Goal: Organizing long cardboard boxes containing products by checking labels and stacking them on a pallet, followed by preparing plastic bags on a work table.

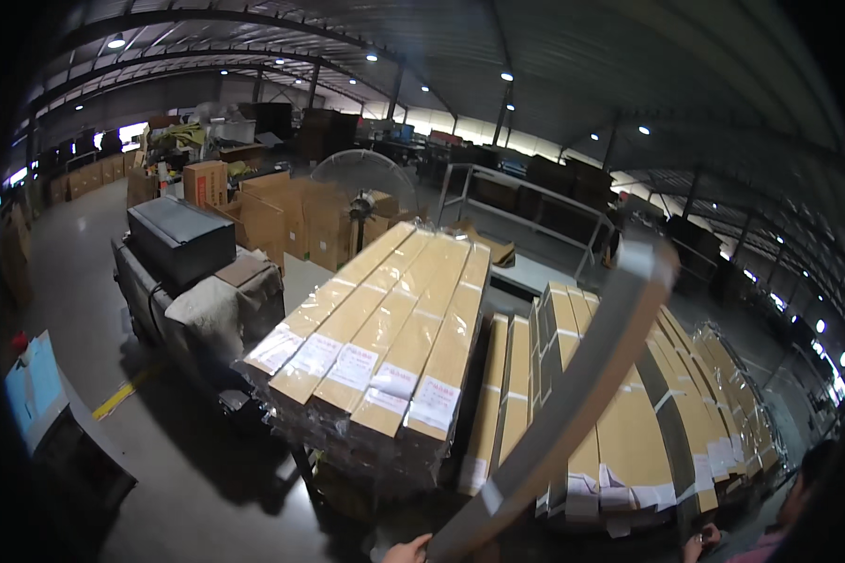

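Note:
A long, narrow cardboard-and-dark-grey bundle (573,403), with white bands near both ends, slants up to the right across the view. At its lower end, my left hand (407,552) is closed against its edge; only a few fingers show at the bottom of the picture. My right hand is out of sight. Behind the bundle lies a stack of long cardboard packs (394,324) under clear film, with white labels on the near ends. More strapped long packs (643,441) lie to the right, partly covered by the raised bundle.
At the lower right edge, another person's hand (702,542) is beside the packs. A draped cart (216,314) with a dark box (180,233) stands left. Behind are a large fan (361,206), cardboard boxes (300,220) and a metal-railed frame (535,211). A blue-topped stand (36,385) is far left.

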{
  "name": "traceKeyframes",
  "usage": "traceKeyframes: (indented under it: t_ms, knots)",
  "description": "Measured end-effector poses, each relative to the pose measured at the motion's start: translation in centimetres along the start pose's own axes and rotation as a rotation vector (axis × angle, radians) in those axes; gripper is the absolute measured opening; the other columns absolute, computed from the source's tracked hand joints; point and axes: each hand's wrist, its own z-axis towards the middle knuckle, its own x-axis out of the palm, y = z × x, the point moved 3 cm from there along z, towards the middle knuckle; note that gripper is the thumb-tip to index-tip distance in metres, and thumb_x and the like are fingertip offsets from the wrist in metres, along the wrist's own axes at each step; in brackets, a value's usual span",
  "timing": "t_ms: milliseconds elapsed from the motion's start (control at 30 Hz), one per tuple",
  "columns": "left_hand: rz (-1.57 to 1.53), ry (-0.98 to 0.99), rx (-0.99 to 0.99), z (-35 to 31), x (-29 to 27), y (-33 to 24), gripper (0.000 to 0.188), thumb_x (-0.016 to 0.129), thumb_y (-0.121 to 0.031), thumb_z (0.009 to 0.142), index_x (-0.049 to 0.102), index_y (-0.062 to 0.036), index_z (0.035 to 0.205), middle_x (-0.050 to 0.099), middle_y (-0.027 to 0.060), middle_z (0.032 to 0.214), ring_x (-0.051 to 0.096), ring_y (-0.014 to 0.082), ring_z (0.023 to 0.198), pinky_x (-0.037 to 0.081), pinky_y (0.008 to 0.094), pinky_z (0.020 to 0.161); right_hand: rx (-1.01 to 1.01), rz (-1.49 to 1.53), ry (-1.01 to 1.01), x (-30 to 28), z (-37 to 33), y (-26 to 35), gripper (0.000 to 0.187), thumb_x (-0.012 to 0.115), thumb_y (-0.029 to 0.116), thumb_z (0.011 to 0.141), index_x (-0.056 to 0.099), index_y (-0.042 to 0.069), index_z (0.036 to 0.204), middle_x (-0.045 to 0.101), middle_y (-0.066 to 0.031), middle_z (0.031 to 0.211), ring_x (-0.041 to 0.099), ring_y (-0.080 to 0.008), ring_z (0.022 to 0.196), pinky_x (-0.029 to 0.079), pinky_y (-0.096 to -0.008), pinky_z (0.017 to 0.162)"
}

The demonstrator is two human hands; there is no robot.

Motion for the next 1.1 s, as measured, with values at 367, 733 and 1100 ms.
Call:
traceKeyframes:
  t_ms: [367, 733, 1100]
  knots:
    - [-0.281, -0.086, 0.073, -3.7, -11.3, -10.4, 0.052, 0.056, -0.014, 0.088, 0.047, -0.0158, 0.139, 0.069, 0.0166, 0.085, 0.063, 0.0271, 0.071, 0.050, 0.0369, 0.063, -0.177, 0.037, 0.217, 5.1, -5.3, 8.3, 0.029, 0.051, 0.023, 0.093, 0.065, 0.004, 0.108, 0.069, -0.0098, 0.097, 0.067, -0.0219, 0.088, 0.055, -0.0341, 0.080]
    - [-0.451, 0.023, 0.036, -2.5, -18.1, -11.7, 0.047, 0.054, -0.008, 0.091, 0.048, -0.0108, 0.138, 0.061, 0.0056, 0.072, 0.051, 0.0072, 0.057, 0.045, 0.0256, 0.056, -0.498, 0.148, 0.052, 12.0, -12.0, 15.6, 0.037, 0.054, -0.003, 0.086, 0.047, -0.001, 0.122, 0.056, -0.0064, 0.095, 0.056, -0.0122, 0.083, 0.046, -0.0269, 0.078]
    - [-1.674, 0.090, 0.904, -5.0, -37.7, -30.5, 0.063, 0.058, -0.036, 0.095, 0.029, -0.0112, 0.146, 0.051, -0.0003, 0.062, 0.044, 0.0037, 0.046, 0.041, 0.0199, 0.044, -0.566, -0.778, 0.804, 20.0, -13.1, -0.3, 0.040, 0.082, 0.016, 0.068, 0.065, 0.007, 0.103, 0.065, -0.0122, 0.103, 0.062, -0.0307, 0.097, 0.050, -0.0411, 0.085]
